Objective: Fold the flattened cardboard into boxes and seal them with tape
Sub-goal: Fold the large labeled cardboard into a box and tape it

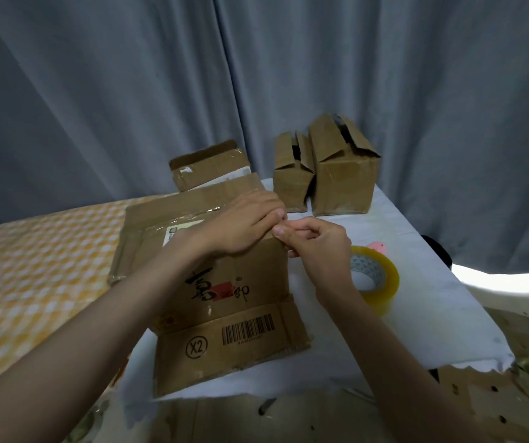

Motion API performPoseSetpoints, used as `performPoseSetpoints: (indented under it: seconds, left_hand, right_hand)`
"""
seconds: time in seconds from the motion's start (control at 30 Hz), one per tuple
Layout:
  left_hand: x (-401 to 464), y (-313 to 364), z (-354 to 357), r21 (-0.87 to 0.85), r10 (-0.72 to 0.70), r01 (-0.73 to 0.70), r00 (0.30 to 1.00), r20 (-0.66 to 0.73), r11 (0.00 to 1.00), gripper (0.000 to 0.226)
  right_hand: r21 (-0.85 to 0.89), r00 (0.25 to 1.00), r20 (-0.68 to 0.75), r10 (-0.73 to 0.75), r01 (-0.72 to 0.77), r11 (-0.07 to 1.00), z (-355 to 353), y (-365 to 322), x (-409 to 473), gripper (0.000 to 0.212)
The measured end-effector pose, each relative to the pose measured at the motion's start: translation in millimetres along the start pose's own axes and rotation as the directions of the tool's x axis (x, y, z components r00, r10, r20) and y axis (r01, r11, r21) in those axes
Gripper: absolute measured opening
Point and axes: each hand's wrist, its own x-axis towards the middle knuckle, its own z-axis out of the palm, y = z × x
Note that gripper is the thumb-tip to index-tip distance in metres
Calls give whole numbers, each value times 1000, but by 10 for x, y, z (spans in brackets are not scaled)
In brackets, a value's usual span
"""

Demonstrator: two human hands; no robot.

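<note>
A brown cardboard box (231, 318) with a barcode and an "X2" mark stands partly folded in front of me on the white sheet. My left hand (240, 225) lies flat on its top, fingers over the far right corner. My right hand (312, 247) is beside that corner with curled fingers, thumb and fingertips pinching at the box's upper right edge; what it pinches is too small to tell. A roll of clear yellowish tape (373, 279) lies on the sheet just right of my right wrist. Flattened cardboard (148, 219) lies under and behind the box.
Two folded boxes (327, 174) with loose top flaps stand at the back right by the grey curtain. Another taped cardboard piece (208, 164) sits behind the flat sheet. A yellow checked cloth (33, 266) covers the left. A pink object (378, 246) peeks out behind the tape roll.
</note>
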Motion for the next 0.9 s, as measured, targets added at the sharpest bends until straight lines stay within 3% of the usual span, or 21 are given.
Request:
performPoseSetpoints:
  seconds: [0.17,0.3,0.4,0.67,0.9]
  left_hand:
    - [207,-178,-63,-49,-162,162,987,-3,986,34]
    - [110,-486,-277,69,-406,406,914,-13,911,56]
    - [150,-502,-461,77,-420,416,906,47,906,62]
    - [154,-559,-907,98,-513,508,858,30,856,78]
    - [-185,-777,-968,80,-638,634,768,56,769,90]
  right_hand:
    - [121,997,31,71,-75,990,19,-76,6,13]
    - [335,986,110,125,-155,929,50,-163,-65,16]
    - [434,981,140,134,-183,882,91,-271,-40,20]
    - [511,997,27,71,-75,856,169,-451,233,8]
    - [407,988,-38,148,-120,906,458,-370,620,11]
